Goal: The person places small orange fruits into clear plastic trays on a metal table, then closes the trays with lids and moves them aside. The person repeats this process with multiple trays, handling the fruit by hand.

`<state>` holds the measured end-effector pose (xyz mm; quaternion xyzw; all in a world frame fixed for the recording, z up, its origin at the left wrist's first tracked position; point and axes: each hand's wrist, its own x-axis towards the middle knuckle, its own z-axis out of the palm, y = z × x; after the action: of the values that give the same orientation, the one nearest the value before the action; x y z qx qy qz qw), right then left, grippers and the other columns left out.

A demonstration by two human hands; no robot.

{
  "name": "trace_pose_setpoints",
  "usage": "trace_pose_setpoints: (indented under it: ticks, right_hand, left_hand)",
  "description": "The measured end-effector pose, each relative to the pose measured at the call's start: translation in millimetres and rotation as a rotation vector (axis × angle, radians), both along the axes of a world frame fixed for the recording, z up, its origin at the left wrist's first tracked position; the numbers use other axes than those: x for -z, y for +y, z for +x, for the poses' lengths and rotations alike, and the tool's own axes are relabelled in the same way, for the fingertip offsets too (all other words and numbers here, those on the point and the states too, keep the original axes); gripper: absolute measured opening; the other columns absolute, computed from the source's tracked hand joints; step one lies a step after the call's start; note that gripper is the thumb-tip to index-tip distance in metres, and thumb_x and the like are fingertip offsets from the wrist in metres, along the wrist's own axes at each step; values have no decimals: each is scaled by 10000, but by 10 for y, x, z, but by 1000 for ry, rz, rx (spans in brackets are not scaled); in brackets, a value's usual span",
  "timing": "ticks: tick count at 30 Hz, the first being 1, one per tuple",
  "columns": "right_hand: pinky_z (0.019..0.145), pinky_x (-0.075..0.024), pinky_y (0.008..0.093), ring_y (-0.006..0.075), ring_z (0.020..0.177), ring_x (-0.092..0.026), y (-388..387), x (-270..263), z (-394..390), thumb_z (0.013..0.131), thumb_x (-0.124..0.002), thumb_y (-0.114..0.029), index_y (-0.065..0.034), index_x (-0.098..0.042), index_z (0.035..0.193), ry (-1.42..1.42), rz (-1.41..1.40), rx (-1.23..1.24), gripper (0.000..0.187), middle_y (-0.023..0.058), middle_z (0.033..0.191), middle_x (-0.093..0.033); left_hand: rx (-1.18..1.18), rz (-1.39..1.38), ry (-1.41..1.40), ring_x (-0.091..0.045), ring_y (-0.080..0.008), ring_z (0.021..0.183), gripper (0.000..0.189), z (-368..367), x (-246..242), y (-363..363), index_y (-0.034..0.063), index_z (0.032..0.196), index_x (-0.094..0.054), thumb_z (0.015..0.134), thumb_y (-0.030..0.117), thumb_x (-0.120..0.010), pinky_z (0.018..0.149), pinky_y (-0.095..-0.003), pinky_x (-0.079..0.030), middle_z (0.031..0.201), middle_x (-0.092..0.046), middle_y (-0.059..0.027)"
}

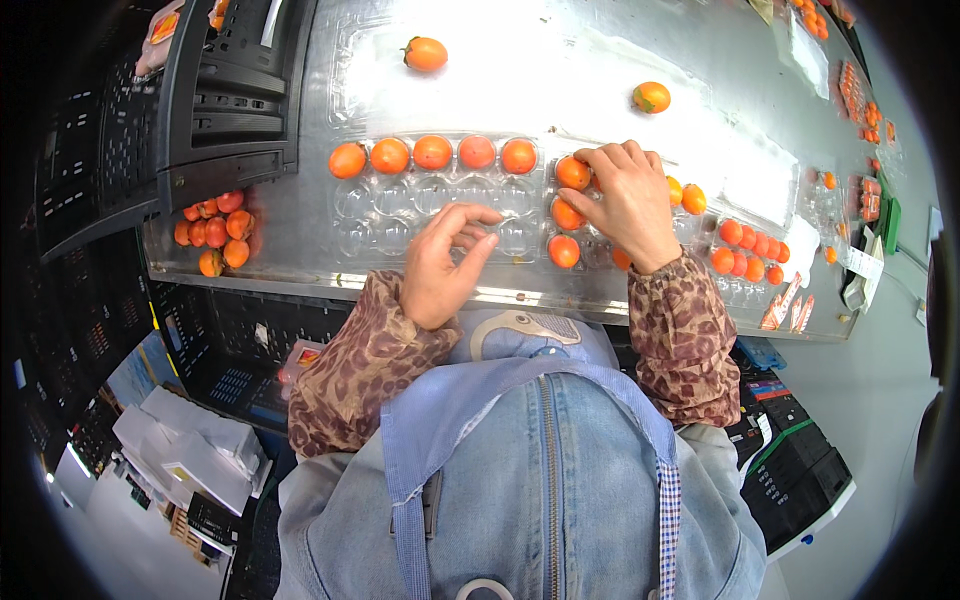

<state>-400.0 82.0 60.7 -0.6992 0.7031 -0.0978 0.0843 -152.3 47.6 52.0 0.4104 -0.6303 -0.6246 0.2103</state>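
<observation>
My right hand point(626, 199) reaches over a clear plastic tray point(592, 259), with thumb and index finger around an orange fruit point(574, 172) at its upper left corner. The fruit looks like a small persimmon or tomato. Below it in the same column sit two more, a middle fruit point(566, 214) and a lower fruit point(563, 250); my hand hides part of this tray. My left hand point(446, 259) hovers with curled, parted fingers and nothing in them over another clear tray point(352, 206). That tray's top row holds several fruits point(433, 152); its visible lower cavities are bare.
Single fruits, a left one point(426, 55) and a right one point(652, 97), lie towards the metal table's point(480, 289) far side. A pile of redder fruits point(216, 231) lies at left, beside a black plastic crate point(232, 150). Another part-filled tray point(746, 251) is at right.
</observation>
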Motion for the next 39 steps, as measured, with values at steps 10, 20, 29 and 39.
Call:
trace_pose_setpoints:
  ticks: [10, 20, 29, 39]
  right_hand:
    - [696, -530, 322, 185, 813, -691, 78, -147, -10, 821, -736, -309, 5, -697, 1071, -635, 330, 435, 404, 105, 930, -716]
    - [585, -460, 217, 60, 669, -564, 234, -186, 296, 894, -722, -264, 30, -649, 1105, -1319, 526, 512, 370, 19, 837, -649]
    - [672, -509, 232, 83, 767, -610, 232, -160, 366, 838, -755, -106, 31, -666, 1077, -1007, 331, 324, 289, 51, 904, -685]
    - [652, -495, 418, 306, 771, -622, 107, 9, 604, 798, -706, -128, -78, -665, 939, -544, 50, 145, 155, 106, 815, -629]
  left_hand:
    - [-8, 17, 48, -648, -152, 905, 267, -49, -28, 24, -8, 1139, -601, 881, 21, -662, 784, -277, -535, 1114, -626, -105]
    - [53, 238, 266, -622, -187, 1065, 464, -254, -19, 21, -28, 1322, -475, 893, -19, -650, 853, -302, -568, 1286, -529, -135]
    - [44, 383, 250, -614, -172, 1080, 487, -154, 31, -23, -34, 1378, -426, 923, -32, -599, 818, -266, -573, 1337, -521, -148]
    - [14, 18, -33, -635, -143, 915, 386, -56, -52, -58, -6, 1258, -566, 879, -7, -636, 694, -245, -556, 1233, -551, -114]
